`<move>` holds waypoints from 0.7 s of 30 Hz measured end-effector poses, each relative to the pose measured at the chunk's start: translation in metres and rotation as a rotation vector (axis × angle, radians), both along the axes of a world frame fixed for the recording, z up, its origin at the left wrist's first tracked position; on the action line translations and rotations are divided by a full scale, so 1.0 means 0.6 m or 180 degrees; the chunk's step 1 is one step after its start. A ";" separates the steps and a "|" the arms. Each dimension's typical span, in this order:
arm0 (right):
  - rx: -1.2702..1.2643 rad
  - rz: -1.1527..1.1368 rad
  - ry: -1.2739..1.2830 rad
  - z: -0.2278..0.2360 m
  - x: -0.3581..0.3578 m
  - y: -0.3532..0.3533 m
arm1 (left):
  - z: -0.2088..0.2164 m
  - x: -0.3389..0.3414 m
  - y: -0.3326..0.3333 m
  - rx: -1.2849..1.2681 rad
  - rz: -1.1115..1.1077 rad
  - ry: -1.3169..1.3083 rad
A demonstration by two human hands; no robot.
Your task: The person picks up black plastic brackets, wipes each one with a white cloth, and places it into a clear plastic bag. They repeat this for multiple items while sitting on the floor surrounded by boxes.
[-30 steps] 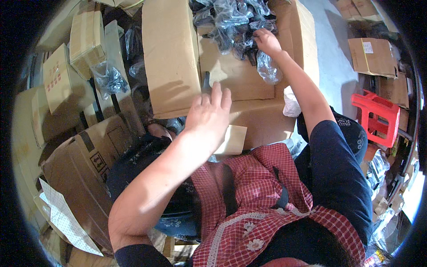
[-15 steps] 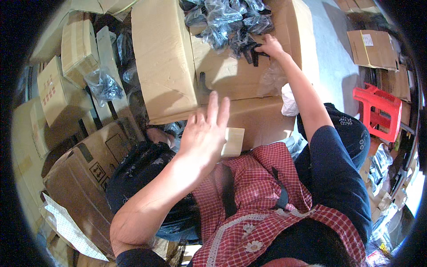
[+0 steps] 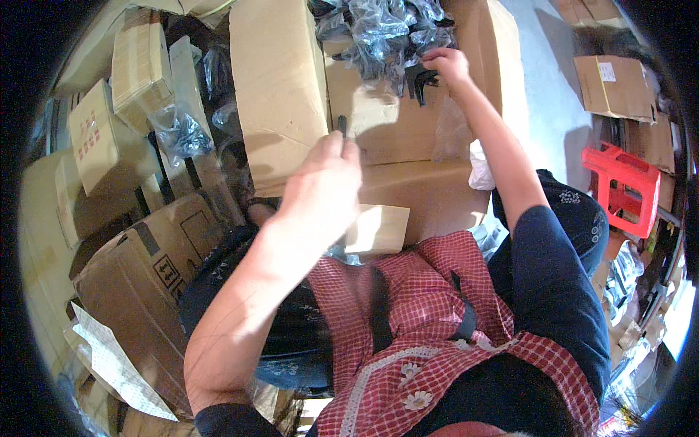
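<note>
My left hand point(image 3: 324, 178) is closed over the left side of the cardboard surface. Its fingers meet at the lower end of a small dark piece point(image 3: 342, 125), and the hand hides the rest. Farther right, my right hand point(image 3: 450, 65) has its thumb and fingertips drawn together at a black plastic part point(image 3: 421, 84) with prong-like ends. That part lies at the near edge of a heap of clear plastic bags point(image 3: 375, 36) with dark parts inside. Just nearer me than my left hand is a flat tan cardboard piece point(image 3: 386, 229).
Raised cardboard point(image 3: 280, 87) flanks the work surface on the left. A crumpled white wad point(image 3: 480, 166) sits by my right forearm. Cartons point(image 3: 142, 69) and a bagged dark part point(image 3: 182, 135) are at left. A red plastic stool point(image 3: 626, 189) stands at right near another carton point(image 3: 615, 87).
My left hand has gone from spread fingers to curled ones and reached forward to the small dark piece. My right hand stays by the black part, fingers drawn closer together.
</note>
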State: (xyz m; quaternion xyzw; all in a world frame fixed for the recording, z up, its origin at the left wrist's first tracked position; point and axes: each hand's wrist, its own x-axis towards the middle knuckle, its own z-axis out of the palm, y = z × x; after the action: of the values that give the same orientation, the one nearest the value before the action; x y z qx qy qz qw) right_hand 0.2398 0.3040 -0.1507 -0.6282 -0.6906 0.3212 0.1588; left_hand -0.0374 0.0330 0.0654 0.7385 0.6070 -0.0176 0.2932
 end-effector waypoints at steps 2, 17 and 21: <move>-0.1027 -0.0498 0.2323 0.118 -0.017 -0.036 | -0.008 -0.023 0.007 -0.0118 0.0457 -0.0277; -0.1270 0.1181 0.3636 0.268 -0.233 -0.322 | -0.030 -0.072 0.018 -0.1010 0.3389 -0.4404; -0.0322 0.1603 0.3031 0.303 -0.272 -0.331 | -0.046 -0.096 0.004 -0.1188 0.3484 -0.4487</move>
State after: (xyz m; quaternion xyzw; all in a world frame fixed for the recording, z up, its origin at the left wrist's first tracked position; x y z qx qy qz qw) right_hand 0.0765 0.1052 0.0310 -0.2351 -0.6552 0.6313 0.3418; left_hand -0.0951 0.0353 0.0376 0.1276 0.5401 0.4814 0.6784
